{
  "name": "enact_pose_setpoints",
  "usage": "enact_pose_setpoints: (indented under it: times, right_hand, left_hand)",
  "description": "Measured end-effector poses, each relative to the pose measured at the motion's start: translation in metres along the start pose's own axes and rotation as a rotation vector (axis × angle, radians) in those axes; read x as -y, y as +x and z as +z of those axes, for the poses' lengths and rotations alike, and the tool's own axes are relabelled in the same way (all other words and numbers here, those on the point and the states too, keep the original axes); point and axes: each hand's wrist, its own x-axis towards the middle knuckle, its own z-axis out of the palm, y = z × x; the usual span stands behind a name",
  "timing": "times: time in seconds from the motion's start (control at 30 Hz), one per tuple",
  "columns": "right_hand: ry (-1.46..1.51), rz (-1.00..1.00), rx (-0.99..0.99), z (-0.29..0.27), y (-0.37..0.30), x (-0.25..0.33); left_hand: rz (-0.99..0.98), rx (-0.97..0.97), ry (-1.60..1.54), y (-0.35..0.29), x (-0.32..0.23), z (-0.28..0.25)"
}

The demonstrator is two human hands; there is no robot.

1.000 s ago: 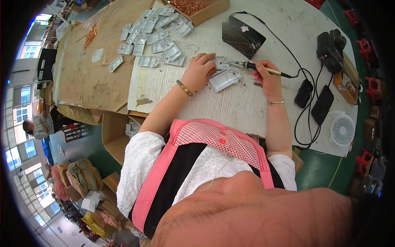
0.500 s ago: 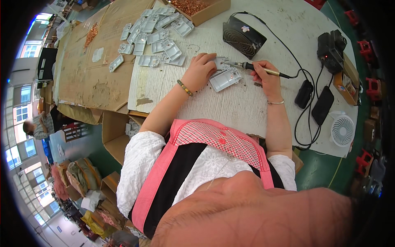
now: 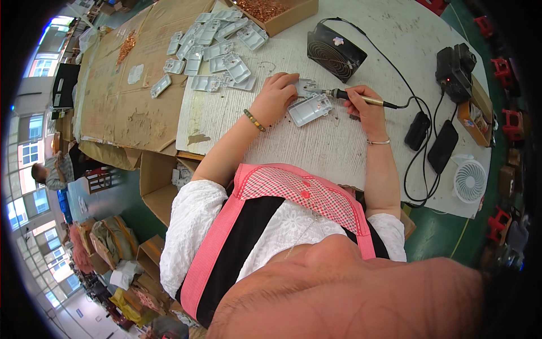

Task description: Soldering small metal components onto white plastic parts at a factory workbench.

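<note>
The soldering iron (image 3: 340,94) is still clasped by the right hand (image 3: 367,110); inside the counter (image 3: 305,150)'s near edge, a casing (image 3: 305,86) is still touched by the left hand (image 3: 275,97), its grip unclear.

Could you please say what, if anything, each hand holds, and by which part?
The right hand holds the soldering iron by its handle. The left hand is at a pale plastic case's left edge; whether it grips cannot be told.
</note>
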Motion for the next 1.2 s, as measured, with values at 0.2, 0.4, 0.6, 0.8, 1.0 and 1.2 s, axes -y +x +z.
enact_pose_setpoints:
  times: [0.2,0.4,0.6,0.8,1.0,1.2]
  right_hand:
    - [-0.061,-0.007,-0.037,-0.001,-0.002,-0.002]
    - [0.164,-0.137,-0.191,0.001,0.005,-0.01]
    - [0.244,-0.067,-0.128,-0.003,0.003,-0.013]
    - [0.256,-0.065,-0.147,-0.003,0.002,-0.014]
    - [0.287,-0.054,-0.138,-0.005,0.003,-0.015]
    - [0.288,-0.067,-0.101,-0.008,0.005,-0.018]
  left_hand:
    - [0.028,-0.034,-0.012,-0.001,0.003,0.005]
    - [0.065,0.005,-0.153,-0.006,0.008,-0.002]
    - [0.036,0.267,-0.247,-0.022,0.007,-0.033]
    - [-0.356,-0.015,0.368,-0.042,0.056,-0.061]
    - [-0.577,-0.028,0.39,-0.059,0.071,-0.078]
    - [-0.57,-0.047,0.322,-0.06,0.069,-0.081]
